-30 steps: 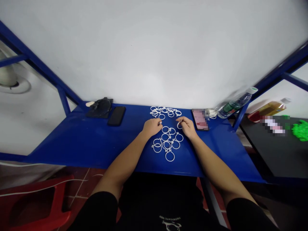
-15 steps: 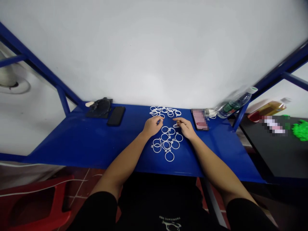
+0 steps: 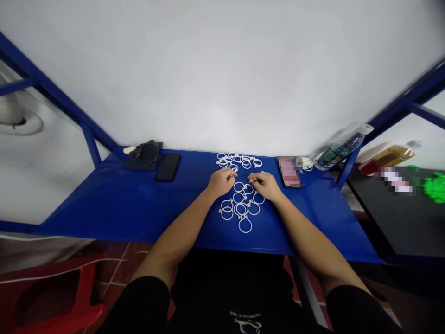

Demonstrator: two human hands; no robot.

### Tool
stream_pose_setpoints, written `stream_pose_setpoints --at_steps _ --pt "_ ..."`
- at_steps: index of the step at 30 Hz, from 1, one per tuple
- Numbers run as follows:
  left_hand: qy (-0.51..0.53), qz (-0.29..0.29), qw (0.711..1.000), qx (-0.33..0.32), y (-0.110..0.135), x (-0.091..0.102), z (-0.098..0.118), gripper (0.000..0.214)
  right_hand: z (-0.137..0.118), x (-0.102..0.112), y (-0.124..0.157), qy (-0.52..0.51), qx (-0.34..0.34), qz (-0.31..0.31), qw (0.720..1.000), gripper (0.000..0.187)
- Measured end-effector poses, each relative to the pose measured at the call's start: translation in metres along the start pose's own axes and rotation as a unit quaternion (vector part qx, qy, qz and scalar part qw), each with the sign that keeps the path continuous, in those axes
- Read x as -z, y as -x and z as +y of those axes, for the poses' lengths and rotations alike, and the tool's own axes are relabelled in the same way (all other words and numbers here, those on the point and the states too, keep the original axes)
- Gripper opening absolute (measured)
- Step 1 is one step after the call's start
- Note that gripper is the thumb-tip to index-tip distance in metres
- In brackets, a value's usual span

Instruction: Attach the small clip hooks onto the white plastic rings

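Observation:
My left hand [image 3: 221,182] is closed in a pinch at the near edge of a far cluster of white plastic rings [image 3: 246,164]. A bit of white shows at its fingertips, apparently part of a white ring, mostly hidden. Across a small gap, my right hand [image 3: 266,185] pinches a white ring [image 3: 251,180] between thumb and fingers, and most of that ring is covered by the hand. Between my forearms lies a nearer group of several white rings with small clip-like tabs, some overlapping; the closest ring [image 3: 245,226] lies toward the table's front edge.
The blue table [image 3: 132,204] meets a white wall. A black phone [image 3: 168,167] and a dark crumpled item [image 3: 146,154] lie left. On the right are a lit phone [image 3: 289,174], a white cable [image 3: 306,163] and a leaning bottle [image 3: 339,150]. A red stool [image 3: 83,287] stands below left.
My right hand's fingers have closed together on the white ring, which was more visible beneath them before. My left hand stays nearly in place, still pinched. The loose rings have not moved.

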State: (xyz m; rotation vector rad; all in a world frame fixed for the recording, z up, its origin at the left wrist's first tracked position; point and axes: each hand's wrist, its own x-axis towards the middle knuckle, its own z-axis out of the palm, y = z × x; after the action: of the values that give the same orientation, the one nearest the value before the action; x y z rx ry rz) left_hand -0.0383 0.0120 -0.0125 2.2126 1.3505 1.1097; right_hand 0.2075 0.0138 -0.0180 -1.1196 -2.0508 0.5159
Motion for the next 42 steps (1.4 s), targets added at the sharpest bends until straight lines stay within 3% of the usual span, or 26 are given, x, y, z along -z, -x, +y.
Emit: stream_pose_setpoints --at_steps 15,19,23,27,35,39,42 --pt "0.014 0.001 1.000 -0.001 0.001 0.002 -0.002 0.028 0.004 0.002 0.001 -0.007 -0.051 -0.036 0.998 0.051" --pt "0.024 -0.006 0.999 0.042 0.002 0.003 -0.001 0.028 0.001 0.004 0.000 -0.029 -0.073 -0.006 0.997 0.037" --pt "0.009 -0.019 0.998 0.060 0.003 0.003 0.003 0.029 0.008 0.003 -0.002 -0.039 -0.101 0.055 0.993 0.037" --pt "0.011 -0.049 0.997 0.056 0.003 0.001 0.006 0.027 0.026 -0.001 -0.007 -0.006 -0.096 0.093 0.991 0.042" --pt "0.066 -0.139 0.988 -0.006 0.005 0.003 0.006 0.024 0.046 -0.010 -0.013 0.039 -0.073 0.033 0.996 0.047" --pt "0.052 -0.088 0.995 -0.017 0.003 0.000 0.003 0.024 0.040 -0.008 -0.013 0.058 -0.075 0.021 0.995 0.049" --pt "0.010 -0.049 0.999 0.013 0.001 -0.002 0.000 0.027 0.032 -0.007 -0.012 0.072 -0.074 -0.003 0.995 0.045"
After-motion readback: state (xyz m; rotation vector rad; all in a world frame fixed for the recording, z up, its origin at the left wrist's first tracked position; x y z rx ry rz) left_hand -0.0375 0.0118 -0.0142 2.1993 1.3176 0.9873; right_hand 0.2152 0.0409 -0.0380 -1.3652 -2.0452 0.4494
